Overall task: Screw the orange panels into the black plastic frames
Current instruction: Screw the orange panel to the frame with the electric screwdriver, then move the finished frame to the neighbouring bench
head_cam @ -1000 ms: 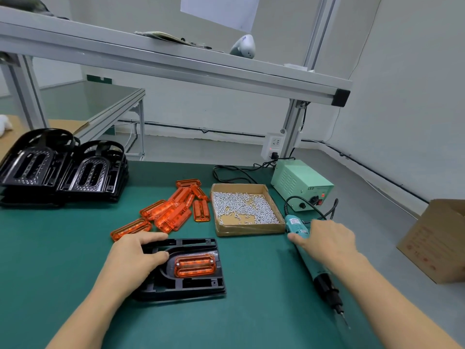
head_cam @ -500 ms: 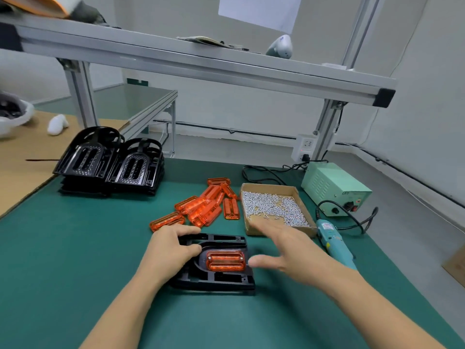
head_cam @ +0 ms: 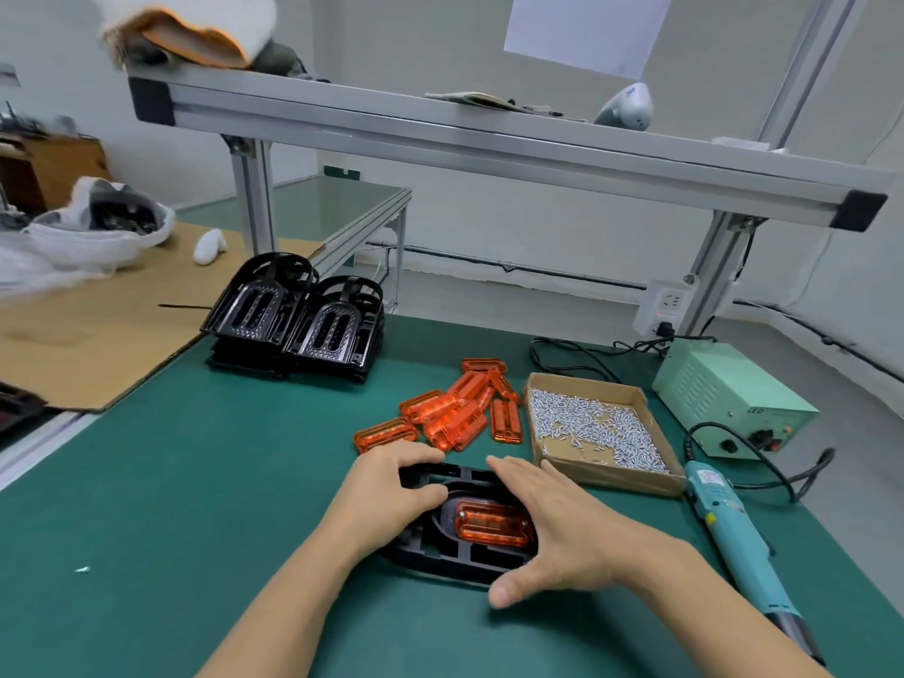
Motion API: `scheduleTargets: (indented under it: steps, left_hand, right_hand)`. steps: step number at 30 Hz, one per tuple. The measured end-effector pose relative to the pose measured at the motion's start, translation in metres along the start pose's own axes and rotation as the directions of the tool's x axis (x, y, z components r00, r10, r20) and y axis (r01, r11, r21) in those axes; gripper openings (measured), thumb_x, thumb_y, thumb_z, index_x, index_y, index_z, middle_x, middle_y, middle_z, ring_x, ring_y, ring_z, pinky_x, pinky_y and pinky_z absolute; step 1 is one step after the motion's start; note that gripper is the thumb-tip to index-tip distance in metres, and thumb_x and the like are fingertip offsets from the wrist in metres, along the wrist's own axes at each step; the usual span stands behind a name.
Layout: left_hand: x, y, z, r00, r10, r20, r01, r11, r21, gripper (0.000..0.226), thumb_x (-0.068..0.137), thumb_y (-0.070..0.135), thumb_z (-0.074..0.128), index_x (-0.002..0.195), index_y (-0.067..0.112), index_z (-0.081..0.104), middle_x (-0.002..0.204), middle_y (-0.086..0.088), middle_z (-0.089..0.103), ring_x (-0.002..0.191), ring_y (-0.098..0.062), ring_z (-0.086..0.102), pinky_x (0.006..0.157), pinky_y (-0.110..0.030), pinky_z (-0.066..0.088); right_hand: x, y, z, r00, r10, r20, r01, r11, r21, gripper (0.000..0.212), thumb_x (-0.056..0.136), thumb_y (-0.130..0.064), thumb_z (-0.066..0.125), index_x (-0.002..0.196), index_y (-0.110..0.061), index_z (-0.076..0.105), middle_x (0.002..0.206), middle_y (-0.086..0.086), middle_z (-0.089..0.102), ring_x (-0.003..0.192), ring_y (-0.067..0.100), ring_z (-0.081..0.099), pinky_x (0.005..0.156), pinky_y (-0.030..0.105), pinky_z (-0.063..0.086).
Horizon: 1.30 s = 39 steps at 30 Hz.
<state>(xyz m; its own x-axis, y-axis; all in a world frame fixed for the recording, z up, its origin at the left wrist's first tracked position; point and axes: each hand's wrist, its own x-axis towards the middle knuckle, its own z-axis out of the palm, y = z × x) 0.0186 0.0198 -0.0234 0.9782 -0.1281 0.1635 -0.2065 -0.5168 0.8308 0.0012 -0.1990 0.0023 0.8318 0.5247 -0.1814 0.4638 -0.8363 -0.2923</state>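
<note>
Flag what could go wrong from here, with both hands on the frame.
1. The panel shows no screws I can make out; lifting or tilting the frame may drop it.
2. The driver lies loose at the right; the right hand reaching back could knock it or the screw box.

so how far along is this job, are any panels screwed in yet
Done: one orange panel sits in the frame on the mat; whether its screws are in cannot be told. In hand: both hands, left and right, are on that frame, while the screwdriver lies untouched beside it. Left: a pile of loose panels, two stacks of frames and a box of screws.
</note>
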Motion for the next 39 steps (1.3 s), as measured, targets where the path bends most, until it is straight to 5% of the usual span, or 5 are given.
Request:
scheduleTargets:
  steps: [5,10,22,29,39]
  left_hand:
    - [-0.018,-0.007,-0.021,0.969,0.061,0.239,-0.060,0.998,-0.009,0.083,0.061,0.045,0.082,0.133,0.049,0.041,0.141,0.037,0.024,0.132,0.017,0.019,0.107,-0.015,0.019]
    - [-0.034,-0.015,-0.026,0.961,0.033,0.273,-0.090,0.976,0.200,0.110,0.059,0.048,0.082,0.149,0.037,0.020,0.153,0.026,0.007,0.142,0.000,0.007,0.119,-0.033,0.014]
    - [-0.053,-0.021,-0.050,0.999,-0.045,-0.017,0.044,0.998,-0.045,0.095,0.074,0.023,0.079,0.149,0.033,0.020,0.147,0.025,0.026,0.133,0.003,0.033,0.111,-0.018,0.024]
    - [-0.074,-0.022,-0.070,0.944,-0.199,-0.263,0.031,0.848,-0.529,0.055,0.087,0.009,0.067,0.127,0.039,0.045,0.122,0.020,0.059,0.097,0.000,0.064,0.077,-0.016,0.050]
    - [-0.085,-0.028,-0.102,0.804,-0.422,-0.419,-0.020,0.684,-0.729,0.048,0.091,0.005,0.058,0.129,0.031,0.045,0.109,0.002,0.071,0.098,-0.015,0.068,0.075,-0.030,0.056]
  right_hand:
    - [0.001,-0.001,0.000,1.000,-0.002,-0.018,0.002,1.000,0.013,0.129,0.061,-0.074,0.072,0.155,-0.020,0.003,0.160,-0.007,0.014,0.145,0.004,0.010,0.120,0.031,-0.003]
    - [0.002,-0.002,-0.001,1.000,0.022,0.003,-0.022,0.999,0.045,0.134,0.058,-0.073,0.076,0.156,-0.020,0.000,0.160,-0.011,0.008,0.145,0.007,0.011,0.117,0.021,0.010]
    - [0.023,-0.041,-0.006,0.967,-0.009,-0.255,0.014,1.000,0.017,0.125,0.056,-0.073,0.069,0.154,-0.019,0.014,0.149,-0.012,0.022,0.135,0.008,0.028,0.103,0.015,0.024]
    - [0.065,-0.111,-0.001,0.908,0.003,-0.419,0.047,0.993,0.107,0.119,0.059,-0.070,0.069,0.151,-0.015,0.018,0.146,-0.002,0.029,0.135,0.015,0.027,0.109,0.025,0.025]
    - [0.104,-0.201,0.018,0.901,0.006,-0.434,0.048,0.992,0.115,0.113,0.063,-0.075,0.055,0.150,-0.014,0.016,0.142,0.001,0.031,0.132,0.020,0.029,0.107,0.030,0.027]
